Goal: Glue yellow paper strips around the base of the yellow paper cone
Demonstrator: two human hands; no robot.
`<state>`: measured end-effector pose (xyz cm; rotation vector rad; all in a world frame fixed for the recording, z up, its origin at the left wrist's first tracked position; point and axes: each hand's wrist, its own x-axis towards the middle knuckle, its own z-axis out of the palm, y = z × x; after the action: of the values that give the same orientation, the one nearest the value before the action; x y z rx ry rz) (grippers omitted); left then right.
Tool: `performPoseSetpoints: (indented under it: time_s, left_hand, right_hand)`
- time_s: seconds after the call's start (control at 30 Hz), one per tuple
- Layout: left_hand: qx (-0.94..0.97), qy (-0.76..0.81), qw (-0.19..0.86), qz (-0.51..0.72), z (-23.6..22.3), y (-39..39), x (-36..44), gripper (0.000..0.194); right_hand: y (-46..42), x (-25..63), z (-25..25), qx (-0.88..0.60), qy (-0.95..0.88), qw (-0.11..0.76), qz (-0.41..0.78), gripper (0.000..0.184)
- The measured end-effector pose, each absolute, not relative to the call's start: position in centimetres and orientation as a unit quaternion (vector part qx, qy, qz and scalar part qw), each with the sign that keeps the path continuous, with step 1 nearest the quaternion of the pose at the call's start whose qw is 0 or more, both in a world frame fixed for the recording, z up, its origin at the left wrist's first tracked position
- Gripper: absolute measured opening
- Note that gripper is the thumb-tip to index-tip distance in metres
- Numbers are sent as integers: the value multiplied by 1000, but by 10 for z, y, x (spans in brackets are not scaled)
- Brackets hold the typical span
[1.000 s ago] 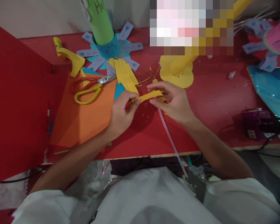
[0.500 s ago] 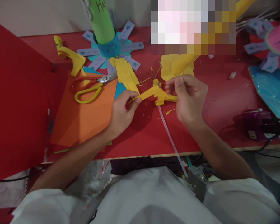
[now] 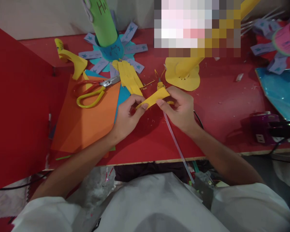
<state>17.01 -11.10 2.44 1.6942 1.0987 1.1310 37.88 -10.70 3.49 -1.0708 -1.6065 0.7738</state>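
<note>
Between my hands is a yellow paper strip [image 3: 154, 98]. My left hand [image 3: 131, 112] pinches its left end, and my right hand [image 3: 180, 108] grips it near the right end with thumb and fingers. Behind the strip lies a yellow glue gun [image 3: 160, 85], mostly hidden by the strip and my right hand. A translucent glue stick [image 3: 174, 138] runs out of its back and over the table's front edge. A stack of yellow paper strips [image 3: 130, 77] lies just beyond my left hand.
Scissors [image 3: 91, 100] with red and yellow handles rest on orange paper [image 3: 91, 122] at the left. A green paper tube [image 3: 103, 25] stands in a blue base behind. A yellow tube on a flower-shaped base [image 3: 193, 77] stands beyond my right hand. A purple box [image 3: 262, 129] sits at the right.
My right hand has moved left and down from beside the glue gun and taken hold of the strip's right end. The strip now covers more of the glue gun.
</note>
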Motion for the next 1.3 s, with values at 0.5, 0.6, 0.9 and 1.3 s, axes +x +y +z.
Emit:
performPoseSetpoints:
  time_s: [0.5, 0.6, 0.9, 1.3]
  left_hand:
    - [759, 405, 363, 358, 28, -113, 174, 17]
    - [777, 395, 337, 357, 29, -114, 176, 27]
    - [776, 394, 350, 346, 30, -115, 174, 25]
    - [802, 384, 289, 354, 26, -116, 174, 23]
  right_hand:
    - [-102, 384, 30, -465, -617, 543, 329, 38]
    - [-103, 382, 33, -453, -624, 532, 350, 39]
    - [-105, 379, 36, -404, -660, 484, 408, 39]
    - [-105, 379, 42, -389, -644, 527, 396, 39]
